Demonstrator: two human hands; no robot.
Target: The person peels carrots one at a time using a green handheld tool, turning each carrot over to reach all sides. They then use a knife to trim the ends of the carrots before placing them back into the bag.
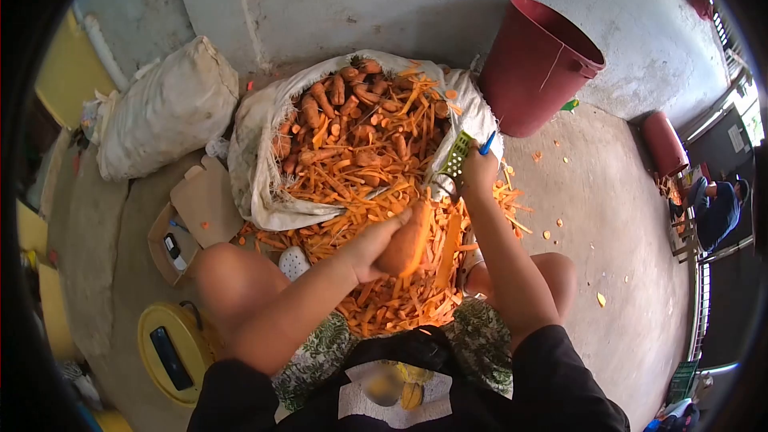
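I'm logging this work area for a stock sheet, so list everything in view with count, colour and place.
open sack: 1, white, centre
root vegetables: many, orange-brown, in open sack
cut strips: uncountable, orange, in and below open sack
large root piece: 1, orange, in left hand
blue item: 1, blue, at right hand
perforated item: 1, green, beside right hand
tall bucket: 1, dark red, upper right
full sack: 1, white, upper left
box: 1, brown, left
round container: 1, yellow, lower left
phone: 1, black, on round container
another person: 1, blue clothing, far right
left hand: 1, bare, centre
right hand: 1, bare, right of centre
Far-edge items: unclear
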